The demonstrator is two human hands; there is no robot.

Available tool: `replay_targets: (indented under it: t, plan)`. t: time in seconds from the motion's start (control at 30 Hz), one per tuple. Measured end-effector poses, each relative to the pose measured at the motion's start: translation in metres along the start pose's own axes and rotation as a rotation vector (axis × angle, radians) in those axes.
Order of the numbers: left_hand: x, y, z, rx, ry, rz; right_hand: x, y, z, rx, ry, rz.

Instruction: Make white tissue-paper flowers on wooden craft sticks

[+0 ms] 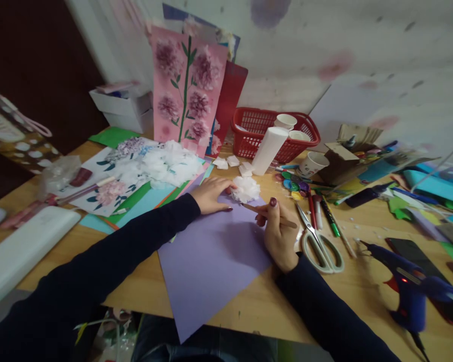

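Sleeve (328,306), right fingers (274,215) pinched, holding wooden stick (288,222)

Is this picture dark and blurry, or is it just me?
Head view: dim light, near-black at upper left; head view: the wall smeared, the white case by the left edge seemingly stretched; head view: folds of the white flower blur together; head view: a small red glow shows on the glue gun.

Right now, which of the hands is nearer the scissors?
Right. The right hand is close beside the scissors; the left hand is farther off, by the white paper flower.
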State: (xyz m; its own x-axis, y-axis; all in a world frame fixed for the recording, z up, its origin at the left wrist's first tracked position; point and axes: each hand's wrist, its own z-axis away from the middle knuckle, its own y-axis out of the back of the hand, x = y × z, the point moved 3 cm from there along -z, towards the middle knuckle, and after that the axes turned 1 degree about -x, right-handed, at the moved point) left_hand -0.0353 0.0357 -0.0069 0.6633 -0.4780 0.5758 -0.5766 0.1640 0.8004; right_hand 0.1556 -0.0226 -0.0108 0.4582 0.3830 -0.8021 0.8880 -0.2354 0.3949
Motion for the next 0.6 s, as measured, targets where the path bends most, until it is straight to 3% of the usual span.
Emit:
replay_targets:
  t: [0.17, 0.27, 0.43, 0.6]
  plan:
    - [0.000, 0.048, 0.001, 0.142, 0.090, 0.124, 0.000, 0.009, 0.005, 0.081, -0.005, -0.179]
    - [-0.002, 0.069, 0.012, 0.078, 0.110, 0.059, 0.002, 0.011, 0.005, 0.061, -0.002, -0.191]
    - [-0.028, 0.058, 0.029, -0.059, 0.227, -0.100, 0.006, 0.011, 0.003, 0.027, -0.023, -0.168]
    - [-0.042, 0.049, 0.033, -0.140, 0.320, 0.052, 0.008, 0.012, 0.000, 0.038, -0.082, -0.233]
